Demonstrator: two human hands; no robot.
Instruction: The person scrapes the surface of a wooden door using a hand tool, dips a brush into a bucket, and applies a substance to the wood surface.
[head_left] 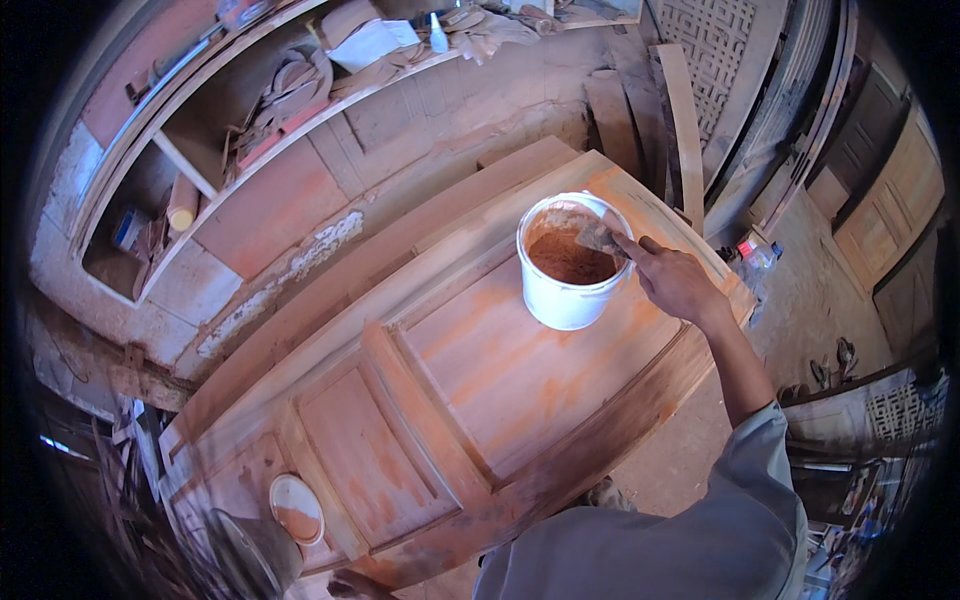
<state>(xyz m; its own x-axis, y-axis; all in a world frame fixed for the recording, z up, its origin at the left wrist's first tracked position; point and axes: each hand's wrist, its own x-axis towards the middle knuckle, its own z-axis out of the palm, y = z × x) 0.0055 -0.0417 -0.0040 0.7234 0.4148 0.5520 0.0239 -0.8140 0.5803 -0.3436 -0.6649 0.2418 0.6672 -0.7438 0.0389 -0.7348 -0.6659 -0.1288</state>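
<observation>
My right hand [680, 280] is closed on a putty knife [600, 238], whose blade reaches inside the rim of a white bucket [570, 305]. Reddish-brown paste [568, 258] lies in the bucket and coats its inner wall. Beneath it is a panelled wooden door [385, 345], laid flat and streaked with orange smears. What shows of my left hand [352, 584] is a dark patch by the door's near edge, at the bottom of the view; its fingers are not clear. A round white lid [297, 510] with paste on it rests at the door's left end.
A grey, bucket-like container [252, 556] stands beside the lid. Along the far wall runs a shelf [350, 95] crowded with wood scraps and a white bottle [438, 35]. Planks and a lattice panel [705, 65] lean at the back right. More doors [890, 200] stand farther right.
</observation>
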